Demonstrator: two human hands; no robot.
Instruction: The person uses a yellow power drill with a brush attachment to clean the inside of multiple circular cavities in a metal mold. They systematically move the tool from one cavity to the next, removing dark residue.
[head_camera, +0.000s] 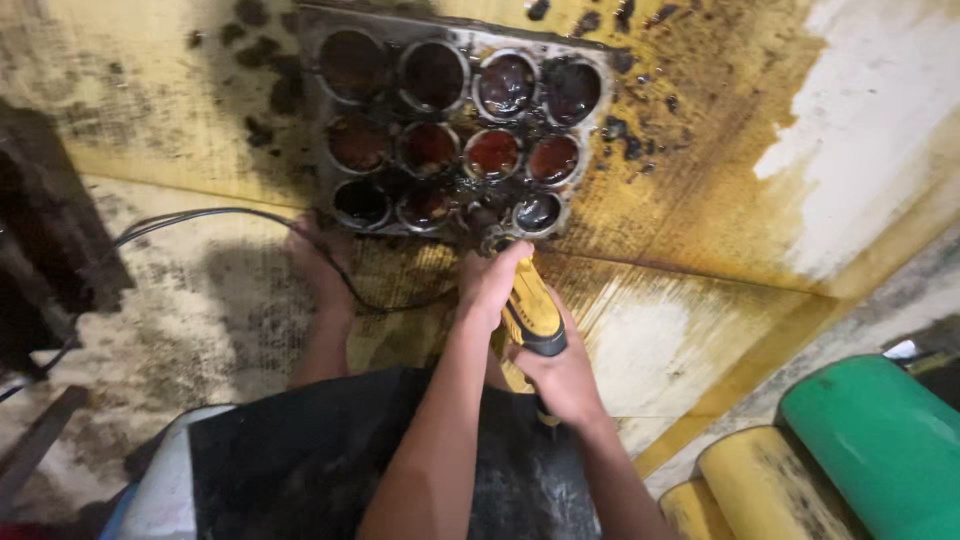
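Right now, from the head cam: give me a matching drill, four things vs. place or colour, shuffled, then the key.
Things:
1. power tool
2. metal tray with round cups
3. black cable
4. green cylinder

Descriptions:
A. lower right corner
B. yellow body, gripped by right hand, with left hand at its front
C. trails off to the left across the floor
D. top centre, dark and reddish residue in the cups

Pairs: 1-B, 2-D, 3-C, 4-A

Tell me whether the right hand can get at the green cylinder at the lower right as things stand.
Probably not freely: the right hand grips the yellow power tool, so it isn't free, though nothing lies between it and the green cylinder.
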